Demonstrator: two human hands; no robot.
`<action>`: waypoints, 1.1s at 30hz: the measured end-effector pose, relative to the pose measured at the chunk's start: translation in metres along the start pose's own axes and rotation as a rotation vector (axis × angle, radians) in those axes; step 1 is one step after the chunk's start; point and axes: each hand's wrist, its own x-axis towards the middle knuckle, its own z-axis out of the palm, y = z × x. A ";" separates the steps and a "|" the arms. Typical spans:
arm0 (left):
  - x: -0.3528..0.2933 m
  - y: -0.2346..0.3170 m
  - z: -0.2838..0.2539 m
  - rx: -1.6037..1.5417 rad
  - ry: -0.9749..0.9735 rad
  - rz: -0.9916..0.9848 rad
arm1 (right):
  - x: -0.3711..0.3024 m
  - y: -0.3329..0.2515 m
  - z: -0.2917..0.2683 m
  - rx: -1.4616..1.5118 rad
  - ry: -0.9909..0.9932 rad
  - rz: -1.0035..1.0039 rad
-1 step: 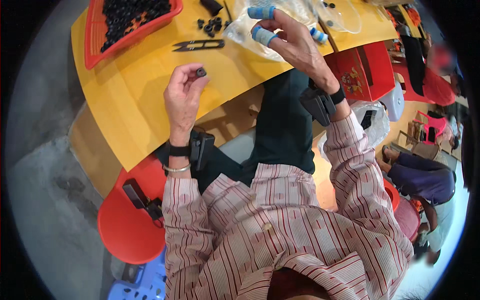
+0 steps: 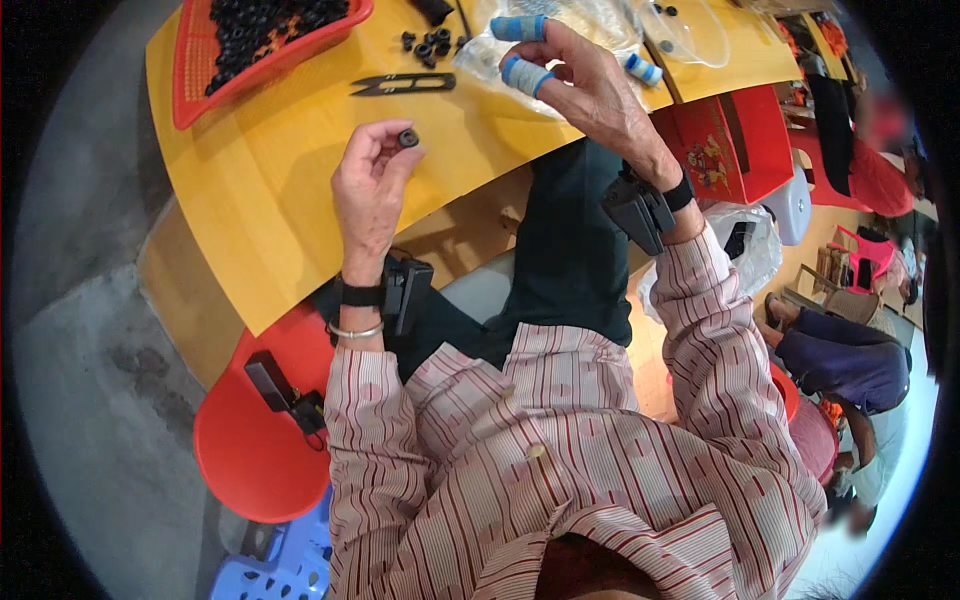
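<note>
Between the thumb and fingertips of my left hand (image 2: 370, 195) is a small round black part (image 2: 407, 138) with a hollow in its end, held above the yellow table (image 2: 260, 215). My right hand (image 2: 592, 95) is raised over a clear plastic bag (image 2: 490, 62). Its thumb and index finger, both wrapped in blue tape, are spread apart with nothing visible between them. Black thread snips (image 2: 405, 85) lie beyond my left hand. Past them sits a small group of loose black parts (image 2: 428, 48).
A red basket (image 2: 180, 95) heaped with black parts stands at the far left. A blue-and-white roll (image 2: 643, 70) and a clear lid-like dish (image 2: 712, 45) are right of my right hand. A red box (image 2: 765, 145) stands beside the table edge. People sit at the right.
The black part has tilted slightly between my left fingertips. My right hand keeps nearly the same pose. The whole view has shifted a little.
</note>
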 end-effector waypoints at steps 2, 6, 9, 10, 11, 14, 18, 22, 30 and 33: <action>-0.001 0.000 0.000 0.005 0.013 -0.031 | -0.001 -0.010 0.014 0.025 -0.021 -0.039; -0.003 -0.001 0.000 0.026 0.009 -0.045 | 0.001 -0.023 0.035 -0.025 -0.147 -0.088; -0.003 -0.002 0.000 0.049 0.023 -0.038 | 0.002 -0.025 0.042 -0.077 -0.205 -0.102; -0.003 -0.001 -0.002 0.050 0.027 -0.038 | 0.002 -0.025 0.042 -0.065 -0.199 -0.096; -0.004 0.000 -0.003 0.007 0.021 -0.055 | 0.003 -0.026 0.043 -0.054 -0.193 -0.090; -0.004 0.002 -0.007 -0.071 0.008 -0.062 | 0.002 -0.023 0.041 0.019 -0.172 -0.078; -0.007 0.003 -0.011 -0.210 0.017 -0.102 | 0.001 -0.029 0.046 0.079 -0.181 -0.045; -0.007 -0.001 -0.018 -0.378 0.017 -0.121 | 0.009 -0.037 0.057 0.075 -0.190 -0.070; -0.008 -0.003 -0.016 -0.446 -0.031 -0.143 | 0.015 -0.037 0.060 0.083 -0.217 -0.100; -0.008 -0.001 -0.014 -0.346 -0.053 -0.123 | 0.016 -0.033 0.061 0.028 -0.223 -0.112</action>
